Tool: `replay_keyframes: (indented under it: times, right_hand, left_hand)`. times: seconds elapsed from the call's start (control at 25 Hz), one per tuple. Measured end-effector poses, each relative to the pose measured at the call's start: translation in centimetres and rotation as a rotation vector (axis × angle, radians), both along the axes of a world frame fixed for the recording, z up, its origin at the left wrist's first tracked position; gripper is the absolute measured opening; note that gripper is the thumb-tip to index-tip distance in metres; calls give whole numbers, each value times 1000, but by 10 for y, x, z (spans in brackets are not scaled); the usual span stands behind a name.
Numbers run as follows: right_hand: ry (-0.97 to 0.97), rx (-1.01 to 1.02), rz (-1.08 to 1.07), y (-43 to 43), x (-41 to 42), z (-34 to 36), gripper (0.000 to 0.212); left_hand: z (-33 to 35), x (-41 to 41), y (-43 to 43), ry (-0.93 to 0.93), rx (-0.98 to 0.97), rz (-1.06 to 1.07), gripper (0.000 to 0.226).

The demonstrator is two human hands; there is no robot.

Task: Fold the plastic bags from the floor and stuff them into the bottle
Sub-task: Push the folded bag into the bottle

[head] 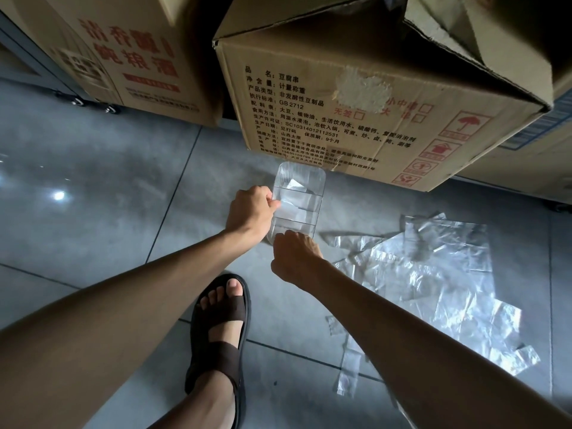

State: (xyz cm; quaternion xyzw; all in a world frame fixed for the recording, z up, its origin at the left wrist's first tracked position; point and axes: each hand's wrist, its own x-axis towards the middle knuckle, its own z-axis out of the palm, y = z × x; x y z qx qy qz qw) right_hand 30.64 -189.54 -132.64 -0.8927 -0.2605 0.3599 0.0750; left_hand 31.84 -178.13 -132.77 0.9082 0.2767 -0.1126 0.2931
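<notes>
Head view: the clear bottle [298,201] is at the centre of the scene, low over the grey tiled floor [102,187], its base pointing far and its mouth end pointing near. Whether it touches the floor cannot be determined. White folded bags [294,198] are visible inside, through the wall.

Left hand [251,209]: positioned on the left side of the bottle. Its fingers [275,204] are curled against the wall, gripping the bottle.

Right hand [295,257]: positioned at the near end of the bottle, covering the mouth, back of the hand toward the camera. Its fingers are hidden beneath the hand; whether they are wide, narrow or holding anything cannot be determined.

Loose plastic bags [433,274] lie flat and overlapping on the floor, right of the bottle and just beside the right forearm.

A printed cardboard box [356,103] stands far of the bottle, with a second box [130,54] to its left. A foot in a brown sandal [221,323] rests on the floor, near, between the two forearms.
</notes>
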Motion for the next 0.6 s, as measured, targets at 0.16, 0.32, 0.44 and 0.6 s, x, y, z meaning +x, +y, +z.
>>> replay_keyframes:
  times: [0.16, 0.32, 0.44, 0.6]
  right_hand:
    - [-26, -25, 38, 1, -4, -6, 42]
    - [-82, 82, -19, -4, -10, -11, 47]
    - [-169, 308, 4, -24, -15, -3, 37]
    - [-211, 627, -275, -99, -14, 6, 31]
  left_hand:
    - [1, 0, 0, -1, -32, 19, 21]
    - [3, -1, -2, 31, 3, 3, 25]
    - [7, -6, -5, 64, 43, -25, 33]
    - [27, -19, -16, -97, 126, -6, 41]
